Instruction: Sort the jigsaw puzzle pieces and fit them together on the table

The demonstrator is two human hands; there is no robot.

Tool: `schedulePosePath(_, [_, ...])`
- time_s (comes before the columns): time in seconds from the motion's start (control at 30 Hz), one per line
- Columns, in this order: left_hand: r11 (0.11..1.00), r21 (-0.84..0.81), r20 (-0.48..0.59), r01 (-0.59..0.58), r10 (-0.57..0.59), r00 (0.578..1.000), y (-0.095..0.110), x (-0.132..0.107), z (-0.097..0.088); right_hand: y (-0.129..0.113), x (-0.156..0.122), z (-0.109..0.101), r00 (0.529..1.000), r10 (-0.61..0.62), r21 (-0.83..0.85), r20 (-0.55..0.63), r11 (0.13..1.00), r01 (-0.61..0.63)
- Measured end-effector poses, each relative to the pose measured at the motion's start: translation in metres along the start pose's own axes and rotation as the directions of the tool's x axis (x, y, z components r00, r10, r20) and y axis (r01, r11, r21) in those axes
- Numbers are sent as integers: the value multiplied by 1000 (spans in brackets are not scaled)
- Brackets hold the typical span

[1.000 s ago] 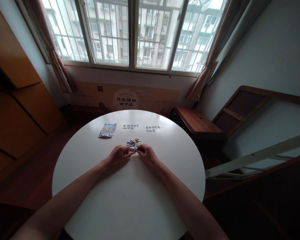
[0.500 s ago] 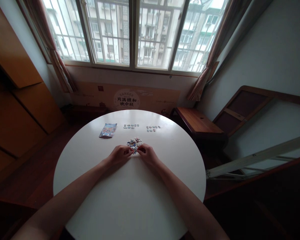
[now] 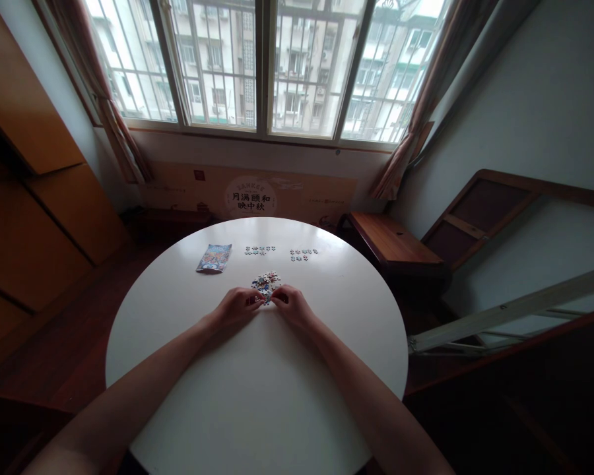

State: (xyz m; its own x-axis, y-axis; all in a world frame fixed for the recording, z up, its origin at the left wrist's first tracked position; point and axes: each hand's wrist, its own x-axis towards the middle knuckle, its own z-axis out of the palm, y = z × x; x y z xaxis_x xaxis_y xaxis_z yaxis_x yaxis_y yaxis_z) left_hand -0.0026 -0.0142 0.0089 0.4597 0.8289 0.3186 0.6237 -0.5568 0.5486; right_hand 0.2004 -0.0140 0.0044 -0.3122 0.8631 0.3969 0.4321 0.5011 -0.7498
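The left hand (image 3: pixel 238 301) and the right hand (image 3: pixel 287 300) are resting close together at the near edge of a loose pile of jigsaw puzzle pieces (image 3: pixel 265 281), which is lying on a round white table (image 3: pixel 267 389). Thumbs and fingers are curling inward on both hands, their tips pointing toward each other (whether they are pinching a piece, I cannot tell at this size). Beyond the pile, two sets of pieces are lying in short rows: a left set (image 3: pixel 260 249) and, well apart from it, a right set (image 3: pixel 303 252). A colourful printed packet (image 3: pixel 214 258) is lying to the left of the left set.
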Motion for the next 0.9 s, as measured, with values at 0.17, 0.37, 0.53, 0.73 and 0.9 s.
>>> schedulePosePath(0.17, [1000,5,4,3,-3,1000,-1,1,1,0,0,0,1000,-5,-2,6,1000,5])
schedulePosePath(0.37, [1000,19,13,5,-6,1000,2,0,-1,-1,0,-1,1000,-10,-3,8,1000,10])
schedulePosePath(0.53, [1000,16,7,6,-6,1000,2,0,-1,-1,0,-2,1000,-11,-4,14,1000,11])
schedulePosePath(0.73, [1000,-1,4,2,-2,1000,2,0,-1,-2,0,-2,1000,-13,-1,12,1000,13])
schedulePosePath(0.9, [1000,3,7,6,-6,1000,3,0,-1,-1,0,-3,1000,-8,-10,17,1000,9])
